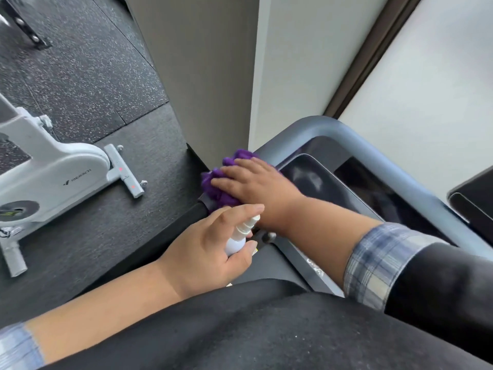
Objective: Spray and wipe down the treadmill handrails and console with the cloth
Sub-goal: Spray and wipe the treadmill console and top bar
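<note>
My right hand lies across a bunched purple cloth and presses it onto the left handrail of the treadmill, where the black grip meets the grey frame. Its fingers are mostly straight over the cloth. My left hand grips a small white spray bottle just below the right wrist, nozzle pointing up and right. The dark console screen lies right of the cloth, inside the curved grey bar.
A white exercise bike stands on the black speckled rubber floor at the left. A grey pillar rises directly behind the handrail. A pale wall and window frame fill the upper right. Another dark device sits at the right edge.
</note>
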`<state>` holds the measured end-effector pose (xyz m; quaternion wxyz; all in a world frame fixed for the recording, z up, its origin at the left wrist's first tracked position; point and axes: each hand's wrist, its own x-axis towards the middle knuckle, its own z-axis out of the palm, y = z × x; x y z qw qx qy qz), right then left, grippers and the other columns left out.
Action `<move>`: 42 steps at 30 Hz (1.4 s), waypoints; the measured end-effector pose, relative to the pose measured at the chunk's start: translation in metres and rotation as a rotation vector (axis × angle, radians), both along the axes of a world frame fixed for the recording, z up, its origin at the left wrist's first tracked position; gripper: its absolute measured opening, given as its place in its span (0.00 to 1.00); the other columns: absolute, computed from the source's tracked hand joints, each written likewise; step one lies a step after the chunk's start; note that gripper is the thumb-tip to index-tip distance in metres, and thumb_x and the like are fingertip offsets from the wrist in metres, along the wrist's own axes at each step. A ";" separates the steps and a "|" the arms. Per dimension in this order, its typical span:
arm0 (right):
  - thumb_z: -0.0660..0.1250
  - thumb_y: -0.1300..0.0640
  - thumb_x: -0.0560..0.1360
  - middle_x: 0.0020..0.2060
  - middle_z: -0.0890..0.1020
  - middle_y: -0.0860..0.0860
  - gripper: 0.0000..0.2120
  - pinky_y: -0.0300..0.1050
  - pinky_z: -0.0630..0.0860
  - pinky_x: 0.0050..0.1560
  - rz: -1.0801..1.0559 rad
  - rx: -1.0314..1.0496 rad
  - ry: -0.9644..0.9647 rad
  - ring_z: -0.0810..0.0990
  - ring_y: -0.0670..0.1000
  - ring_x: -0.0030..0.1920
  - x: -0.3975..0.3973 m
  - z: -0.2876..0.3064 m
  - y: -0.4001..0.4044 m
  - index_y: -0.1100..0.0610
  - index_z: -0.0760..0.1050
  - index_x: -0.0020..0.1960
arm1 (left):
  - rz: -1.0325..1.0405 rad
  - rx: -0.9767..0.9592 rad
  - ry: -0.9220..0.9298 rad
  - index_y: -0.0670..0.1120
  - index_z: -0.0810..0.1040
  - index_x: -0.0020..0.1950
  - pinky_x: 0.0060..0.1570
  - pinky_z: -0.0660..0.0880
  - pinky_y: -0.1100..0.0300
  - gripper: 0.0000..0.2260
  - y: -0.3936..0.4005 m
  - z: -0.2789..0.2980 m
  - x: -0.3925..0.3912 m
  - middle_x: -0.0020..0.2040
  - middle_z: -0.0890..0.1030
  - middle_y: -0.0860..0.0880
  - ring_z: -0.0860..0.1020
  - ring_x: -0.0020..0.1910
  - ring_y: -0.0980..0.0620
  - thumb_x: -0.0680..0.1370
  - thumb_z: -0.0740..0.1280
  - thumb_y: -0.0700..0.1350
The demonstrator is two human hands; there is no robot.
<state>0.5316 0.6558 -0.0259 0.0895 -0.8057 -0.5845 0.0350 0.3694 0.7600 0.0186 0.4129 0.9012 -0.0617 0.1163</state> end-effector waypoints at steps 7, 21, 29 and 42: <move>0.60 0.39 0.79 0.72 0.72 0.55 0.27 0.52 0.60 0.75 -0.603 -0.025 -0.030 0.68 0.60 0.72 0.114 0.015 -0.074 0.49 0.69 0.75 | -0.018 -0.001 0.078 0.58 0.61 0.70 0.49 0.69 0.76 0.27 0.011 -0.004 -0.023 0.52 0.72 0.65 0.72 0.47 0.72 0.74 0.67 0.50; 0.63 0.38 0.78 0.72 0.72 0.50 0.27 0.58 0.58 0.74 -0.163 -0.010 -0.012 0.65 0.59 0.73 0.006 -0.003 -0.014 0.47 0.70 0.74 | -0.187 0.029 0.061 0.57 0.62 0.70 0.52 0.68 0.77 0.26 -0.024 -0.002 0.001 0.54 0.72 0.65 0.73 0.48 0.73 0.73 0.66 0.48; 0.57 0.38 0.80 0.67 0.73 0.51 0.26 0.55 0.65 0.68 -0.895 -0.061 -0.072 0.69 0.59 0.66 0.093 0.011 -0.078 0.50 0.67 0.72 | -0.366 0.115 0.058 0.55 0.63 0.71 0.42 0.78 0.66 0.27 -0.037 -0.022 0.008 0.48 0.76 0.58 0.79 0.40 0.58 0.74 0.67 0.48; 0.57 0.42 0.81 0.68 0.74 0.58 0.25 0.55 0.63 0.69 -1.279 0.011 -0.022 0.70 0.62 0.66 0.020 0.020 -0.180 0.54 0.68 0.73 | -0.103 0.131 0.235 0.71 0.55 0.68 0.50 0.73 0.59 0.26 -0.031 0.009 0.017 0.56 0.75 0.60 0.75 0.49 0.58 0.77 0.64 0.52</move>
